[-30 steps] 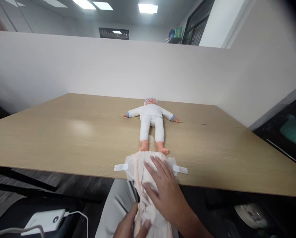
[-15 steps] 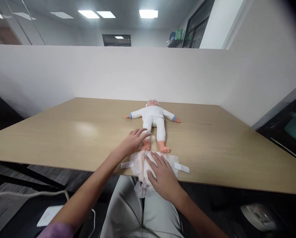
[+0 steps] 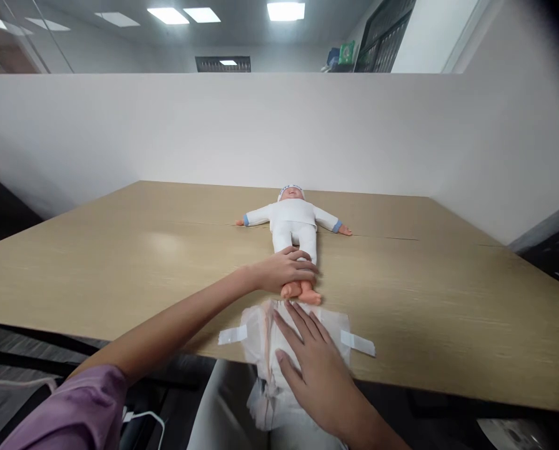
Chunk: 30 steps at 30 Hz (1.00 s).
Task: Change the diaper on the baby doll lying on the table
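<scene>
Nearest me, an opened diaper [image 3: 267, 340] straddles the near edge of the counter [image 3: 167, 275], its lower end hanging off and its tabs out to left and right, and I have the right hand [image 3: 317, 359] flat on it, fingers apart. Just beyond, my left hand [image 3: 285, 270] has its fingers clasped over the lower legs of the doll [image 3: 293, 215], which lies face-up mid-counter, wood surface stretching wide on both sides towards a white partition [image 3: 213, 131] behind the far edge.
</scene>
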Each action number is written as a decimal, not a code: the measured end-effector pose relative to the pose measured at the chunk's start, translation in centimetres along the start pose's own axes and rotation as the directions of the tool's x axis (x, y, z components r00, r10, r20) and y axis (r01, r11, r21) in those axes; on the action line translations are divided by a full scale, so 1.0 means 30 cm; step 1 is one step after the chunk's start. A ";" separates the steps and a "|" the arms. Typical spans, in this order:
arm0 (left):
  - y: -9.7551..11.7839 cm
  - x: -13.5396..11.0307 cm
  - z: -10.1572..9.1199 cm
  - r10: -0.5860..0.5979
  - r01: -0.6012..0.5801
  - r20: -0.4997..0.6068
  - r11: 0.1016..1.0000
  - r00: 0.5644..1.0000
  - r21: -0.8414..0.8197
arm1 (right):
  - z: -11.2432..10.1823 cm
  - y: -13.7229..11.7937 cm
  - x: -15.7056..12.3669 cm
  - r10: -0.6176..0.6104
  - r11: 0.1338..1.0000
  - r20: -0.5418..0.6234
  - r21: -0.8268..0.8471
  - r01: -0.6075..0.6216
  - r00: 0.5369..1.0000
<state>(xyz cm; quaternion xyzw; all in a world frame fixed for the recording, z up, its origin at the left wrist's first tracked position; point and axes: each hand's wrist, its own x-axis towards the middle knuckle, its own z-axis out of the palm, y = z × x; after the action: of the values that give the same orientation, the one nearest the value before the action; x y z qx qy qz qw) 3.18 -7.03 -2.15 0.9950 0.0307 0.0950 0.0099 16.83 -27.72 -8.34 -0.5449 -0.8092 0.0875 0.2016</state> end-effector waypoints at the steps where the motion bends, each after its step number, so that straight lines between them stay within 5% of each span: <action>1: -0.007 0.007 -0.020 0.000 -0.001 -0.021 0.998 1.000 -0.060 | -0.006 0.011 0.008 -0.004 1.000 0.027 0.007 0.004 1.000; 7: -0.078 0.069 -0.223 -0.149 0.055 -0.189 0.902 0.971 -0.428 | -0.029 0.109 0.120 -0.079 0.997 0.153 0.037 0.074 0.985; 12: -0.154 0.095 -0.354 -0.326 0.122 -0.272 0.813 0.905 -0.569 | 0.003 0.225 0.336 -0.107 0.994 0.127 -0.002 0.108 0.986; 23: -0.240 0.081 -0.386 -0.385 0.078 -0.427 0.810 0.818 -0.582 | 0.008 0.492 0.868 -0.124 0.990 -0.047 0.056 0.127 0.991; 27: -0.241 0.074 -0.391 -0.380 0.065 -0.419 0.799 0.825 -0.597 | -0.008 0.513 0.932 -0.027 0.990 -0.089 0.136 0.039 0.996; 30: -0.230 0.065 -0.393 -0.378 0.061 -0.430 0.804 0.820 -0.591 | -0.037 0.507 0.894 -0.045 0.982 -0.043 0.179 0.052 0.998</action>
<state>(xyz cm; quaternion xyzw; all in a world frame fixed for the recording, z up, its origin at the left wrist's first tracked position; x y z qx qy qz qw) 2.44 0.15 9.62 0.8720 0.1234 0.3673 0.2992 21.45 2.73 -6.63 -0.5061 -0.8069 0.1449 0.2678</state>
